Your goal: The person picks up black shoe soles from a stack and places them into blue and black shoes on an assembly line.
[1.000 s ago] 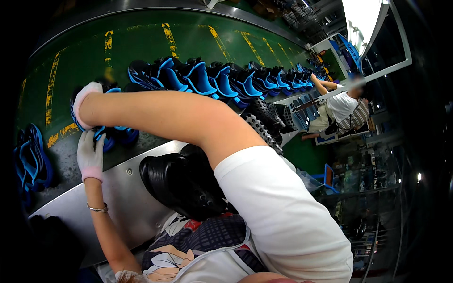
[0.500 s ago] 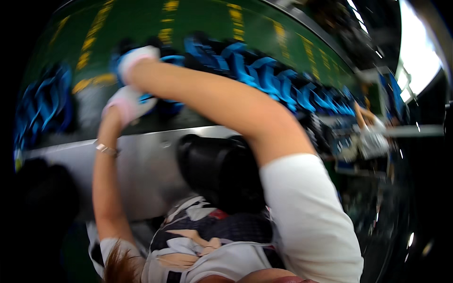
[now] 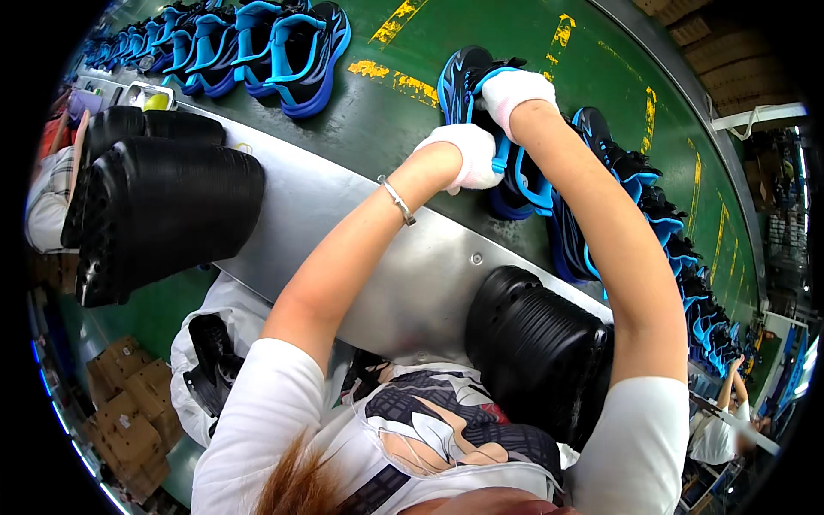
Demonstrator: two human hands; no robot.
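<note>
While both gloved hands work on a black-and-blue shoe (image 3: pixel 481 112) lying on the green conveyor belt (image 3: pixel 592 77), stacks of black moulded trays (image 3: pixel 163 206) sit on their sides beside the metal ledge (image 3: pixel 378 257) that borders the belt; what they contain cannot be seen. Another black stack (image 3: pixel 541 352) rests nearer the person's chest. Compared with a moment earlier, the view has swung and both hands now meet on one shoe. The left hand (image 3: pixel 468 154) curls its fingers around a bright blue strap, and the right hand (image 3: pixel 515 90) closes on the shoe's upper. More matching shoes (image 3: pixel 283 43) line the belt on either side.
</note>
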